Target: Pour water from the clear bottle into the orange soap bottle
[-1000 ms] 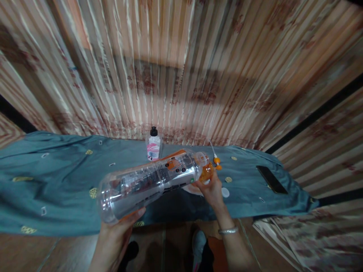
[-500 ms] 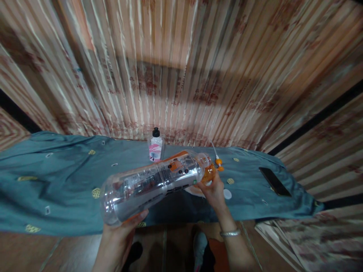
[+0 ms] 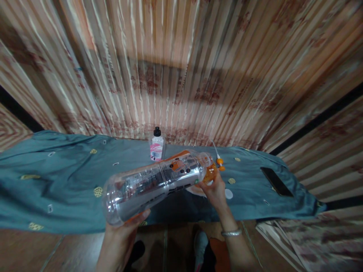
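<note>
A large clear plastic bottle (image 3: 159, 185) with a silver and orange label is tilted, its base at the left and its neck at the right. My left hand (image 3: 127, 226) supports it from below near the base, fingers wrapped under it. The neck meets an orange container (image 3: 210, 173), which my right hand (image 3: 214, 189) grips; where the two mouths meet is hard to make out. Just beyond my right hand an orange pump top (image 3: 220, 162) with a thin clear tube lies on the cloth.
A small bottle (image 3: 157, 145) with a black cap and pink label stands behind the large one. A white round cap (image 3: 228, 193) lies by my right wrist. Farther right is a black phone (image 3: 276, 182). Teal patterned cloth (image 3: 70, 177) covers the table before a pleated curtain.
The whole view has shifted slightly, with everything a little farther right. Both hands keep their holds, and the large bottle stays tilted.
</note>
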The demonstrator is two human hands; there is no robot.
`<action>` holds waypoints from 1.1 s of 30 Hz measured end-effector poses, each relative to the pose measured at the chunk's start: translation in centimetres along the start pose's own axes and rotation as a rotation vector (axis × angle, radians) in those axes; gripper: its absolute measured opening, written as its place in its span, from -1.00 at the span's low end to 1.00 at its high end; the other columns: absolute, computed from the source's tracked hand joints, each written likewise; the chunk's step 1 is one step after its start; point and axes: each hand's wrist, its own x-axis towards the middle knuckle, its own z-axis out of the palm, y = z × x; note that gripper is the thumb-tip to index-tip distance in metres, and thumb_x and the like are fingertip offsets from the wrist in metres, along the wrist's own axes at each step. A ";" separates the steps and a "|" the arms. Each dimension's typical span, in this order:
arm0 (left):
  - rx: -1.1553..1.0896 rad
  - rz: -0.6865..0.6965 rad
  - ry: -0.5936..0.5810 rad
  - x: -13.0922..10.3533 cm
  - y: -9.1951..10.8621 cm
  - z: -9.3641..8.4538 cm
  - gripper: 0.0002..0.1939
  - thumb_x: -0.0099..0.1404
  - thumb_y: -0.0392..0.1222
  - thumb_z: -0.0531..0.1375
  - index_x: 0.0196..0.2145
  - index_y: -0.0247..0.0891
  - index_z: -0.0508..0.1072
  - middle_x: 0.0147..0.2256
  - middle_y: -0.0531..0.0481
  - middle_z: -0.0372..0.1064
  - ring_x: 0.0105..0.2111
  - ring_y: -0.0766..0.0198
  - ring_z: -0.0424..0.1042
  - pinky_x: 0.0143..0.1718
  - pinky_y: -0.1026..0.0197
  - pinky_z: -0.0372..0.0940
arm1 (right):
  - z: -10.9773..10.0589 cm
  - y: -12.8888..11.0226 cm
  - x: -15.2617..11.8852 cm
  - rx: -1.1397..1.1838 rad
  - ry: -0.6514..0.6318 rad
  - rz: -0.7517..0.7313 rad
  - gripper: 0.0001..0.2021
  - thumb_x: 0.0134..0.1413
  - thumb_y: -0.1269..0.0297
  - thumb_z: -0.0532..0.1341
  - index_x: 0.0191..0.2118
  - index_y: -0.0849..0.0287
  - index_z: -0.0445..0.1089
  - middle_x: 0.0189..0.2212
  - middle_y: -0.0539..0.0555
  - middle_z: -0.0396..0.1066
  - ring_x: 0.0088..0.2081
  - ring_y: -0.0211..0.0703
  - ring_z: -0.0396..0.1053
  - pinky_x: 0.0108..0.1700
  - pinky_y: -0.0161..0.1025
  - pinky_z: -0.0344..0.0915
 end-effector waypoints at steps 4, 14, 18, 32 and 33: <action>0.012 -0.020 -0.017 0.0 0.0 -0.2 0.15 -0.25 -0.18 0.70 0.33 0.07 0.49 0.19 -0.05 0.66 0.15 -0.15 0.66 0.16 -0.05 0.55 | 0.0 -0.1 0.0 0.013 -0.010 0.005 -0.28 -0.07 -0.10 0.53 0.20 0.08 0.49 -0.04 0.19 0.74 -0.07 0.25 0.72 -0.01 0.11 0.67; -0.012 -0.013 0.018 -0.3 0.4 0.2 0.12 -0.29 -0.24 0.69 0.29 0.02 0.52 0.09 -0.02 0.70 0.06 -0.11 0.70 0.08 -0.02 0.59 | 0.0 0.0 0.0 0.016 -0.001 0.010 -0.30 -0.08 -0.06 0.50 0.19 0.09 0.48 -0.02 0.20 0.74 -0.04 0.22 0.73 0.01 0.08 0.66; -0.041 -0.013 0.002 -0.6 0.7 0.6 0.08 -0.25 -0.26 0.68 0.27 0.02 0.54 0.04 0.00 0.71 0.05 -0.09 0.71 0.13 -0.02 0.57 | 0.0 -0.1 0.1 0.010 -0.003 0.013 -0.30 -0.09 -0.08 0.51 0.18 0.10 0.49 -0.04 0.20 0.74 -0.05 0.24 0.73 -0.01 0.08 0.66; -0.042 0.022 -0.018 -0.6 0.7 0.8 0.09 -0.24 -0.27 0.68 0.28 0.03 0.51 0.04 0.00 0.70 0.00 -0.04 0.73 0.04 0.06 0.61 | -0.1 0.0 0.0 0.009 0.005 0.004 -0.30 -0.04 -0.14 0.51 0.16 0.13 0.51 -0.08 0.21 0.74 -0.10 0.24 0.72 -0.07 0.11 0.66; -0.042 0.017 -0.014 -0.6 0.7 0.9 0.08 -0.23 -0.26 0.68 0.28 0.04 0.51 0.04 0.02 0.70 -0.01 -0.01 0.73 0.03 0.09 0.60 | -0.1 -0.1 0.0 0.011 0.006 0.008 -0.31 -0.05 -0.13 0.51 0.16 0.12 0.51 -0.08 0.21 0.74 -0.10 0.24 0.72 -0.06 0.11 0.66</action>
